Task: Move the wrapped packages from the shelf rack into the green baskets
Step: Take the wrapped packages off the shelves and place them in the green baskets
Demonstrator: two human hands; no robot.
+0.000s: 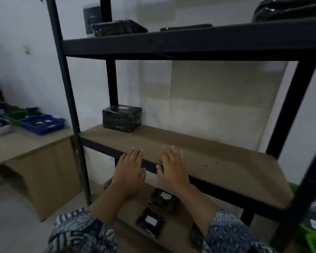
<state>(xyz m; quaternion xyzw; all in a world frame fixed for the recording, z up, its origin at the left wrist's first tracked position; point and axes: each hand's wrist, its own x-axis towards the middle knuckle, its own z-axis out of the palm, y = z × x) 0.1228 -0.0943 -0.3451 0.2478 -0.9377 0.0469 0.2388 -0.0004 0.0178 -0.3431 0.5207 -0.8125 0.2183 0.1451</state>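
Nearest target: black-wrapped box (122, 118) on the middle shelf board (217, 161), back-left corner, ahead and left of my fingertips, well apart from them. Upright, label on top.

My left hand (130, 172) and right hand (172, 169) lie side by side over the front lip of that board, palms down, fingers spread and flat. Both empty, gripping nothing. Whether the palms rest on the edge or hover just above it, I cannot tell.

Below my wrists, lower shelf: a rounded wrapped bundle (162, 200) and a flat labelled packet (150, 222), plus a third dark packet (196, 236) half hidden by my right sleeve.

Above my fingers, top shelf: a wrapped box (117, 27) at left, a thin flat packet (186, 27) mid-shelf, a bulky bundle (288, 10) far right.

Green basket (314, 234) shows only as a sliver past the rack post (303, 189), right of my right arm; it seems to hold some items already, blurred.

Judgement: middle shelf nearly cleared, one box left. At least six more remain above and below. Partway through.
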